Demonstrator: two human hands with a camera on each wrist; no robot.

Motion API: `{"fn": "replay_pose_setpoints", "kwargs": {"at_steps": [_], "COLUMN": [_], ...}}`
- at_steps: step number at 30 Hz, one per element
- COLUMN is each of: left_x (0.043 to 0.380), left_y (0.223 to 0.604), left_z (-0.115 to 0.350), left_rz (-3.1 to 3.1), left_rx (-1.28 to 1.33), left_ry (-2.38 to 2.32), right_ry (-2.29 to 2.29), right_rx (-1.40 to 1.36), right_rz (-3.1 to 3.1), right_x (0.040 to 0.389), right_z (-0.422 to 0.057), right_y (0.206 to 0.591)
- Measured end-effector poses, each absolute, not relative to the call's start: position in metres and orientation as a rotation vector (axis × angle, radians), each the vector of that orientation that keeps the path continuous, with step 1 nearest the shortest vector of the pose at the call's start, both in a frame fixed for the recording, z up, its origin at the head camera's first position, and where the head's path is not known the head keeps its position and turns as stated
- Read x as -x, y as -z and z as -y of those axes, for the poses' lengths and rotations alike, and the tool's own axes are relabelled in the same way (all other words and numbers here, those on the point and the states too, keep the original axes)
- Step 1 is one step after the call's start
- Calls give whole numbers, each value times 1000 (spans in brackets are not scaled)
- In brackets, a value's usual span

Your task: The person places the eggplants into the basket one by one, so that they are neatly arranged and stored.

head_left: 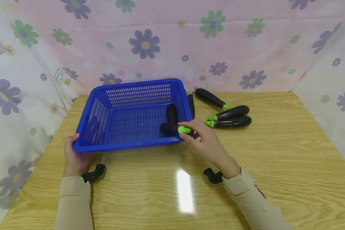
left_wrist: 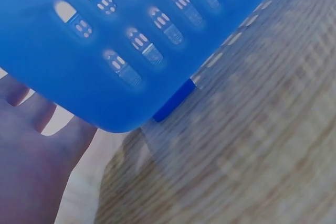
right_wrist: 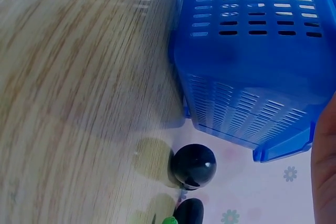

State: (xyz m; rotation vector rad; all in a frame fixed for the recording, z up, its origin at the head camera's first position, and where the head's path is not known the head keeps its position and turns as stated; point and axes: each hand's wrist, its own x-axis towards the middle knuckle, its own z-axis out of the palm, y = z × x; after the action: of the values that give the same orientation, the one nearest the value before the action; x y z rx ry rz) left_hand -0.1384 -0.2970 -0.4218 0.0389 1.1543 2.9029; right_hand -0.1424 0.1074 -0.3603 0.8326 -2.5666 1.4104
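Observation:
A blue plastic basket [head_left: 126, 146] with slotted walls stands on the table. My left hand [head_left: 74, 158] holds its front left corner, thumb at the rim; in the left wrist view the fingers of that hand [left_wrist: 31, 150] lie along the outside of the basket [left_wrist: 79, 72]. Inside, at the right end, is one eggplant [head_left: 172, 112]. In front of it my right hand [head_left: 207, 140] pinches a second eggplant [head_left: 169, 129] by its green cap, over the right front corner. The right wrist view catches only the edge of that hand [right_wrist: 324, 166], beside the basket [right_wrist: 247, 72].
Right of the basket, several eggplants lie on the wooden table [head_left: 276, 153]: one at the back [head_left: 210, 97], a pair [head_left: 233, 111] side by side, and one [head_left: 191, 105] partly hidden behind the basket wall. A flowered cloth [head_left: 175, 44] hangs behind the table.

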Motion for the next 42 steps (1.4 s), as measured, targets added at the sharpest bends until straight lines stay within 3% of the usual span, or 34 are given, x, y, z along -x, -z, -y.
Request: {"fn": "replay_pose_setpoints", "kwargs": {"at_steps": [42], "left_x": [138], "left_y": [421], "left_z": [298], "left_rz": [-1263], "left_rx": [-16], "left_ry": [-2887], "right_ry": [-1301], "right_rx": [-906], "right_rz": [2491], "right_x": [151], "right_z": [-110], "right_y": [375]}}
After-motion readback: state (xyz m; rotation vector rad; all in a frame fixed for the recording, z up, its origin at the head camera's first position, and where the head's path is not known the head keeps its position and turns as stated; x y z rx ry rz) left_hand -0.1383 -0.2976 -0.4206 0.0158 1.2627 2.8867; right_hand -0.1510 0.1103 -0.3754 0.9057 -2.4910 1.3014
